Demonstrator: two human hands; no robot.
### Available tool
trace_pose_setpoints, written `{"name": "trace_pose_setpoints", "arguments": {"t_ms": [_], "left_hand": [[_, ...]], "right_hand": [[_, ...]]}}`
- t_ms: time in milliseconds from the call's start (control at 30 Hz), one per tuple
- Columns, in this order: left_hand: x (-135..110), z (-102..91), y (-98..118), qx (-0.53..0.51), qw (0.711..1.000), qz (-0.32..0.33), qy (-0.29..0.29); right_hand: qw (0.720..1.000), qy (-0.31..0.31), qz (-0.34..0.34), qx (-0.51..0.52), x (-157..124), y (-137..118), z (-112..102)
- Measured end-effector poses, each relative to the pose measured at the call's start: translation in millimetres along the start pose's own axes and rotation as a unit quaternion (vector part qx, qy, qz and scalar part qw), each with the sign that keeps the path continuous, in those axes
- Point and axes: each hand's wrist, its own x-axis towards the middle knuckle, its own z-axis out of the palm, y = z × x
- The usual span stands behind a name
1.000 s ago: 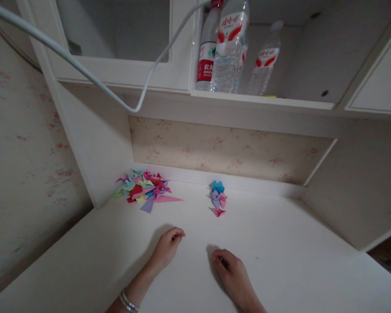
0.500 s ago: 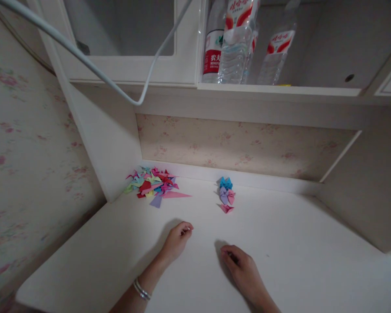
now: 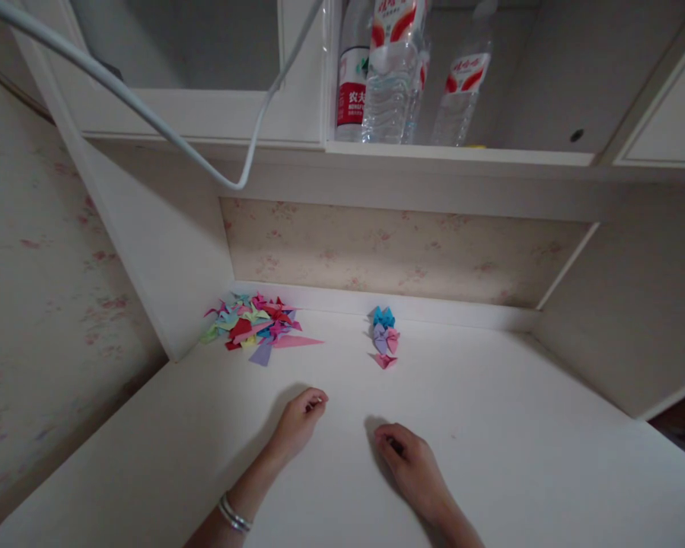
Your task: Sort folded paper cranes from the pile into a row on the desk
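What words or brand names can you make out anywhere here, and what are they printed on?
"农夫", with "NONGF…" below: red-and-white label on the clear plastic bottle at left; the rest is hidden.
"哈哈": red lettering on the large clear plastic front bottle, cut by the picture's top edge.
"娃哈哈": tilted clear plastic bottle at right, slightly blurred.
Smaller label print: unreadable.
Multicoloured folded paper heap: no readable text.

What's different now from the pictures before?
Nothing visibly moved on its own, got picked up or let go; only the view shifted a little. The left hand, right hand, colorful paper pile and little folded papers stayed put.
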Motion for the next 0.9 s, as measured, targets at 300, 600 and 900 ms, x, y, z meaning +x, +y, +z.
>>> {"name": "trace_pose_setpoints", "arguments": {"t_ms": [300, 600, 900], "left_hand": [[-1, 3.6, 4, -0.014, 1.0, -0.007, 0.001], [5, 6.1, -1, -0.042, 0.999, -0.005, 0.026], [9, 3.5, -4, -0.092, 0.996, -0.017, 0.006]], "right_hand": [[0.998, -0.006, 0.052, 0.041, 13, -7, 7], [0.993, -0.115, -0.033, 0.01, 123, -91, 70], [0.984, -0.117, -0.005, -0.136, 229, -145, 166]]}}
